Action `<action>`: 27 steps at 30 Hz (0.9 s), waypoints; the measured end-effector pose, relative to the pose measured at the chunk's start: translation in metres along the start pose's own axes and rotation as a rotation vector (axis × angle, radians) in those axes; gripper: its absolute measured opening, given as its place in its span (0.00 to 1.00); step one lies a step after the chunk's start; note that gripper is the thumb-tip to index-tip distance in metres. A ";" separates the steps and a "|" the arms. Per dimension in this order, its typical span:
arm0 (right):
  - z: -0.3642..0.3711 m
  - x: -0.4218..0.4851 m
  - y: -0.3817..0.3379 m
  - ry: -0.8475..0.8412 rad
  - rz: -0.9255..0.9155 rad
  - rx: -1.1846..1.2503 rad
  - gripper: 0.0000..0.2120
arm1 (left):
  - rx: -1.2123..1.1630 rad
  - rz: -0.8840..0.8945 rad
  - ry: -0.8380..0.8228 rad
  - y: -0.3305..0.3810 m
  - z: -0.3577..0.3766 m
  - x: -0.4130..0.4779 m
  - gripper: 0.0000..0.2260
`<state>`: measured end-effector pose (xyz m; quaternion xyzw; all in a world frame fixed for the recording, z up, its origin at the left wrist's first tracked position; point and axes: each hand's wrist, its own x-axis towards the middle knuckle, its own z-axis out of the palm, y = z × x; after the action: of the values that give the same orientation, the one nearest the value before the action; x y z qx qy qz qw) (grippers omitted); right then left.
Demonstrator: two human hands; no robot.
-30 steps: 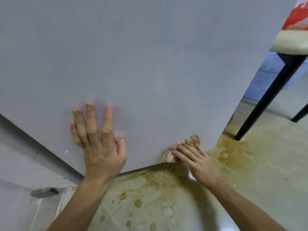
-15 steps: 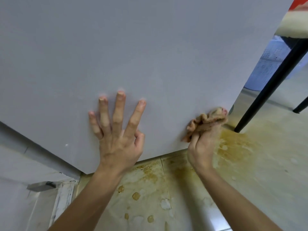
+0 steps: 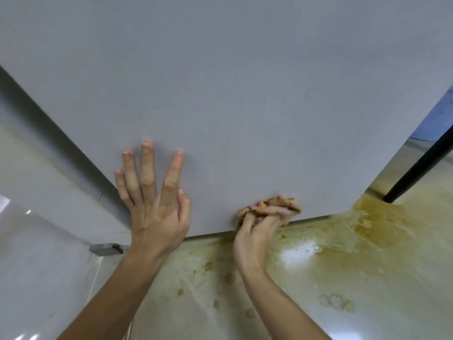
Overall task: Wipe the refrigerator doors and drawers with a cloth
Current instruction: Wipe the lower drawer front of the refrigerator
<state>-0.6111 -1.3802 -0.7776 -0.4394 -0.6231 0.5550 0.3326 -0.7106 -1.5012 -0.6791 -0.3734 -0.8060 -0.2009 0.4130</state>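
A plain grey refrigerator door [image 3: 232, 94] fills most of the head view, its bottom edge running just above the floor. My left hand [image 3: 154, 200] lies flat against the door's lower left part, fingers straight and spread. My right hand [image 3: 257, 231] grips a crumpled brownish cloth [image 3: 272, 207] and presses it on the door right at its bottom edge, right of the left hand. Most of the cloth is hidden under the fingers.
The tiled floor [image 3: 343, 278] under the door carries yellow-brown stains and spots. A black furniture leg [image 3: 421, 163] stands at the right, with a blue basket [image 3: 438, 114] behind it. A metal hinge bracket [image 3: 105, 249] sits at the door's lower left corner.
My right hand has slid the cloth down and leftward to the door's bottom edge. My left hand stays flat on the door, its fingers still spread.
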 end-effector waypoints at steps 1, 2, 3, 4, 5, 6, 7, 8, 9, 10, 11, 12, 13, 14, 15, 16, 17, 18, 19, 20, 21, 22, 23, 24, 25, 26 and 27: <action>-0.006 0.007 -0.002 0.057 -0.119 -0.018 0.37 | -0.004 -0.014 -0.009 -0.005 -0.002 -0.003 0.34; -0.011 0.013 -0.005 0.100 -0.234 -0.038 0.38 | -0.005 -0.030 -0.019 -0.011 -0.003 -0.007 0.34; -0.013 0.017 -0.007 0.124 -0.342 -0.060 0.40 | -0.007 -0.047 -0.028 -0.017 -0.004 -0.011 0.34; -0.015 0.019 -0.006 0.137 -0.437 -0.077 0.43 | -0.016 -0.064 -0.028 -0.021 -0.005 -0.015 0.34; -0.014 0.020 -0.004 0.139 -0.518 -0.094 0.44 | -0.025 -0.077 -0.027 -0.024 -0.004 -0.018 0.34; -0.011 0.018 -0.001 0.127 -0.587 -0.116 0.44 | -0.032 -0.088 -0.029 -0.027 -0.003 -0.020 0.34; -0.005 0.015 0.003 0.110 -0.642 -0.153 0.43 | -0.039 -0.096 -0.031 -0.028 -0.002 -0.021 0.35; 0.003 0.010 0.009 0.094 -0.689 -0.191 0.41 | -0.045 -0.098 -0.030 -0.029 0.000 -0.023 0.35; 0.012 0.004 0.016 0.073 -0.734 -0.221 0.40 | -0.050 -0.095 -0.025 -0.030 0.002 -0.024 0.35; 0.021 -0.002 0.024 0.046 -0.782 -0.247 0.39 | -0.054 -0.091 -0.017 -0.031 0.003 -0.025 0.35; 0.028 -0.007 0.032 0.013 -0.845 -0.282 0.38 | -0.055 -0.085 -0.010 -0.033 0.004 -0.025 0.35; 0.033 -0.008 0.041 -0.032 -0.926 -0.336 0.37 | -0.055 -0.081 -0.008 -0.035 0.005 -0.025 0.35; 0.034 -0.007 0.051 -0.096 -1.019 -0.410 0.38 | -0.055 -0.076 -0.008 -0.036 0.005 -0.026 0.35; 0.031 -0.002 0.061 -0.180 -1.117 -0.500 0.40 | -0.056 -0.067 -0.006 -0.038 0.005 -0.026 0.35; 0.024 0.005 0.070 -0.278 -1.212 -0.601 0.40 | -0.056 -0.058 -0.002 -0.040 0.006 -0.027 0.35; 0.015 0.015 0.075 -0.383 -1.293 -0.703 0.38 | -0.054 -0.051 0.000 -0.042 0.006 -0.027 0.35; 0.006 0.027 0.076 -0.489 -1.354 -0.790 0.36 | -0.056 -0.045 0.000 -0.044 0.007 -0.027 0.35; -0.003 0.038 0.075 -0.585 -1.396 -0.852 0.35 | -0.061 -0.041 0.001 -0.046 0.007 -0.027 0.35; -0.013 0.048 0.072 -0.664 -1.427 -0.898 0.33 | -0.066 -0.038 0.003 -0.048 0.008 -0.028 0.35; -0.021 0.056 0.067 -0.722 -1.450 -0.942 0.31 | -0.068 -0.036 0.004 -0.049 0.008 -0.028 0.36; -0.030 0.063 0.063 -0.761 -1.462 -0.986 0.29 | -0.065 -0.037 0.001 -0.051 0.008 -0.030 0.36; -0.039 0.068 0.059 -0.779 -1.464 -1.022 0.28 | -0.063 -0.039 -0.005 -0.051 0.008 -0.031 0.36; -0.048 0.072 0.056 -0.776 -1.457 -1.049 0.28 | -0.062 -0.042 -0.013 -0.052 0.007 -0.033 0.35; -0.055 0.074 0.054 -0.755 -1.452 -1.063 0.28 | -0.060 -0.047 -0.023 -0.053 0.006 -0.035 0.35; -0.060 0.074 0.053 -0.737 -1.444 -1.060 0.28 | -0.060 -0.055 -0.034 -0.054 0.004 -0.036 0.35; -0.062 0.072 0.051 -0.726 -1.436 -1.039 0.28 | -0.060 -0.065 -0.043 -0.055 0.002 -0.038 0.35; -0.058 0.068 0.049 -0.723 -1.426 -1.005 0.28 | -0.058 -0.073 -0.047 -0.057 0.000 -0.038 0.35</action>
<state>-0.5766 -1.2947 -0.8214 0.1524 -0.9765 -0.0106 0.1519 -0.7399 -1.5539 -0.7111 -0.3603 -0.8224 -0.2303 0.3752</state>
